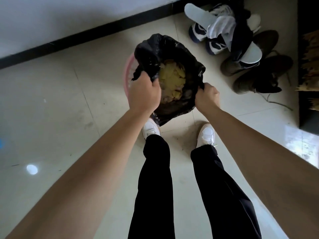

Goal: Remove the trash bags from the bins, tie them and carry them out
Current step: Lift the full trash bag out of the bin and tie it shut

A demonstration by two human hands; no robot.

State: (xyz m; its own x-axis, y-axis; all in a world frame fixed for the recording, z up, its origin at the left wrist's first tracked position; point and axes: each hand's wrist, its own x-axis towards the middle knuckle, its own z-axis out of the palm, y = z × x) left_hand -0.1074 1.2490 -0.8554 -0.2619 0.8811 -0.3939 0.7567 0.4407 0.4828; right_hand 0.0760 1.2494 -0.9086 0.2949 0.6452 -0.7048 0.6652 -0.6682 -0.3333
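The person is standing over the bin and working at the first step: getting the bag free. The left hand (pixel 144 94) is clenching a bunch of the black trash bag (pixel 172 54) rim, fingers curled tight around the plastic, and the right hand (pixel 206 99) is pinching the opposite edge in a closed fist. Between the two hands the mouth of the bag is gaping open, and its far rim is standing up beyond the knuckles, toward the wall.

Just outside the left hand, a sliver of the pink bin (pixel 127 73) is showing, with the bag sitting over the rest of it. I cannot tell from here whether the bag's bottom is clear of the bin or resting inside it; it looks to me as though it is partly raised. Inside the bag, directly between the hands, yellowish scraps (pixel 172 76) are lying in a heap, something like peelings, with darker waste under them that I cannot make out.

To my eye the tying is not yet begun. The next move, I would judge, calls for bringing both fists together over the scraps so the mouth is closing, then knotting the gathered edges, keeping the bag upright so nothing is spilling onto the tiled floor (pixel 60 109).

Beyond the right hand and well apart from it, a jumble of shoes (pixel 241 47) is lying by the wall.
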